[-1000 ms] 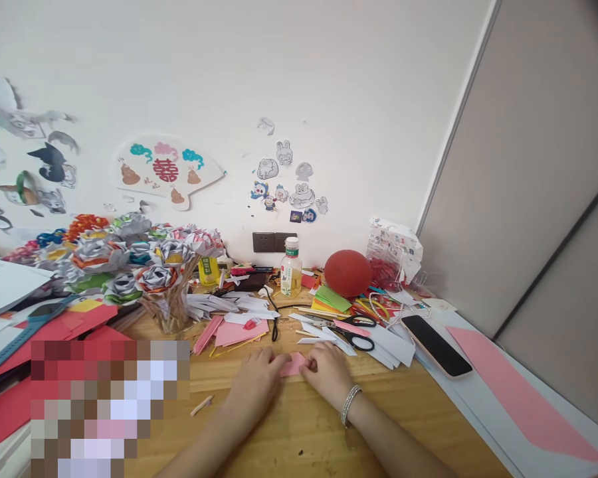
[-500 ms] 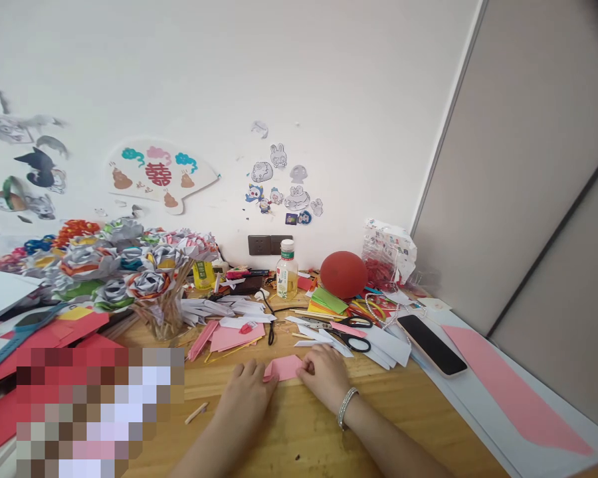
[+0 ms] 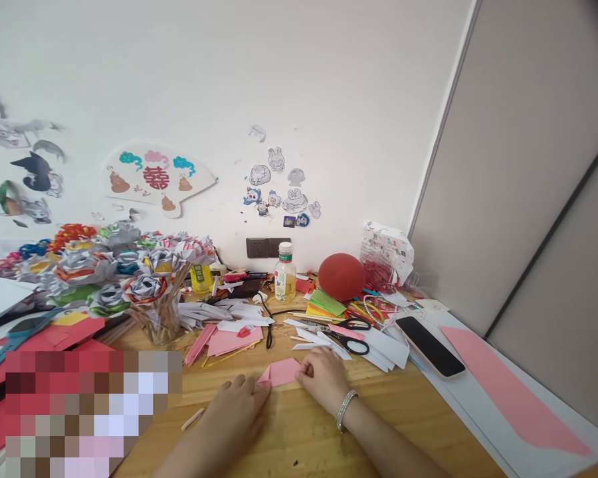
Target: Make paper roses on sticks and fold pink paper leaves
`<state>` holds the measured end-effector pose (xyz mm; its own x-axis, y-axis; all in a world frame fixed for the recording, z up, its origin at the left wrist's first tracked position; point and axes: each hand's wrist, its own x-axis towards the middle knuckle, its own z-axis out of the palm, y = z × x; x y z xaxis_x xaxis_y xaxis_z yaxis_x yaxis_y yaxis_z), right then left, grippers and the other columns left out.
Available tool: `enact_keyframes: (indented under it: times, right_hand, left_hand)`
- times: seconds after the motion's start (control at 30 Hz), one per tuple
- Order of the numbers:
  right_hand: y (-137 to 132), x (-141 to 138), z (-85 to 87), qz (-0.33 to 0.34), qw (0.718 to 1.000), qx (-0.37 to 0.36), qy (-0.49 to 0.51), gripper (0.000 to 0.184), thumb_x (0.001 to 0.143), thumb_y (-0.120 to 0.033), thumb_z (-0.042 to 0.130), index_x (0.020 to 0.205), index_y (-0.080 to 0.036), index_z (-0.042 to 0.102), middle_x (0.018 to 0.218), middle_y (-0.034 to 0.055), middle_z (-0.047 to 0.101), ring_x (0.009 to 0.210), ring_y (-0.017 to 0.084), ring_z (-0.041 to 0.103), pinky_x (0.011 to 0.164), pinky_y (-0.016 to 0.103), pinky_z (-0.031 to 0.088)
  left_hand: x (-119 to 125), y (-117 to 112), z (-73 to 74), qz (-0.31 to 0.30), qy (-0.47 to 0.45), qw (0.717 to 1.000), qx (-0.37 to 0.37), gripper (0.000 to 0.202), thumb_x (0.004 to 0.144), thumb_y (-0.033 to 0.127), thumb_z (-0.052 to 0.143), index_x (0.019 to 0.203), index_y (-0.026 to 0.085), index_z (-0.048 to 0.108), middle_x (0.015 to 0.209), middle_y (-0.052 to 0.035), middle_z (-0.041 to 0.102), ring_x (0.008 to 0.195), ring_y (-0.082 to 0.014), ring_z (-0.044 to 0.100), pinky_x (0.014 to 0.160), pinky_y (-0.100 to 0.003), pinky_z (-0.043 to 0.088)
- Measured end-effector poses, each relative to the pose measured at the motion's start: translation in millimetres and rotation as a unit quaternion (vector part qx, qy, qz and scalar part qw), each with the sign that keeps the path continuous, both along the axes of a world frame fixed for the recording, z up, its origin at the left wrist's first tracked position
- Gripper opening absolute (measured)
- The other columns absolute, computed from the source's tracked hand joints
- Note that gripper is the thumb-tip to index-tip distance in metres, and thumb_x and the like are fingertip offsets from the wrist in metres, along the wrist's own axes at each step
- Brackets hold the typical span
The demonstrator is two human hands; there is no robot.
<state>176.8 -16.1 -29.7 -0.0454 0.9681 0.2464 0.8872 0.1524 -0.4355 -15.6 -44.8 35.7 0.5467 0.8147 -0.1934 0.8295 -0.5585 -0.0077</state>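
The pink paper lies on the surface, left and in front of the scissors, while the right hand pinches its right end and the left hand, apart from the other, touches its left corner, grip unclear.

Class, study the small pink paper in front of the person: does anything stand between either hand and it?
Nothing visible does. The right hand is at the right end of the pink paper, the left hand at its left end. The scissors lie beyond, not between.
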Motion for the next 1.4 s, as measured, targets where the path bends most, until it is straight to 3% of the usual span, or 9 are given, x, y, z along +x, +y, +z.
enact_keyframes:
  times: [0.57,0.83,0.97,1.1,1.4]
  right_hand:
    - [0,7,3.1,-0.001,0.999,-0.001,0.048,0.007,0.071,-0.023,0.067,0.067,-0.02,0.063,0.074,-0.0013,0.063,0.078,0.016,0.055,0.069,0.025,0.036]
    - [1,15,3.3,0.024,0.998,0.007,0.056,0.006,0.073,-0.015,0.066,0.07,-0.019,0.064,0.072,-0.0015,0.061,0.074,0.015,0.054,0.068,0.024,0.037]
    - [1,20,3.5,0.099,0.991,0.04,0.08,0.016,0.081,-0.014,0.06,0.092,-0.022,0.068,0.083,0.0005,0.062,0.08,0.015,0.055,0.072,0.024,0.039]
    - [-4,19,3.4,0.201,0.976,0.083,-0.002,0.018,0.084,-0.016,0.056,0.085,-0.025,0.071,0.082,0.002,0.06,0.084,0.018,0.051,0.074,0.028,0.038]
    - [-27,-7,7.5,0.337,0.939,0.043,-0.059,0.024,0.077,-0.018,0.061,0.099,-0.026,0.068,0.084,0.0014,0.062,0.083,0.018,0.051,0.075,0.028,0.039]
  left_hand:
    - [0,-3,9.3,0.02,0.01,1.0,-0.01,0.04,0.08,0.02,0.045,0.118,0.015,0.059,0.112,-0.018,0.062,0.102,-0.0321,0.057,0.086,-0.046,0.044]
    - [-2,2,1.6,0.016,-0.008,1.0,0.007,0.039,0.081,0.019,0.042,0.115,0.016,0.061,0.109,-0.016,0.064,0.099,-0.0314,0.058,0.084,-0.045,0.045]
    - [-1,5,2.1,0.023,-0.027,0.999,0.017,0.033,0.084,0.02,0.039,0.104,0.016,0.065,0.104,-0.0148,0.065,0.095,-0.0296,0.059,0.082,-0.042,0.045]
    - [1,9,1.5,0.061,-0.021,0.998,0.026,0.034,0.085,0.02,0.038,0.104,0.013,0.065,0.103,-0.0165,0.066,0.096,-0.0302,0.06,0.082,-0.042,0.044]
    - [10,16,-27.1,0.111,-0.045,0.99,0.071,0.028,0.085,0.026,0.043,0.098,0.014,0.064,0.101,-0.0155,0.064,0.095,-0.0301,0.058,0.08,-0.041,0.043]
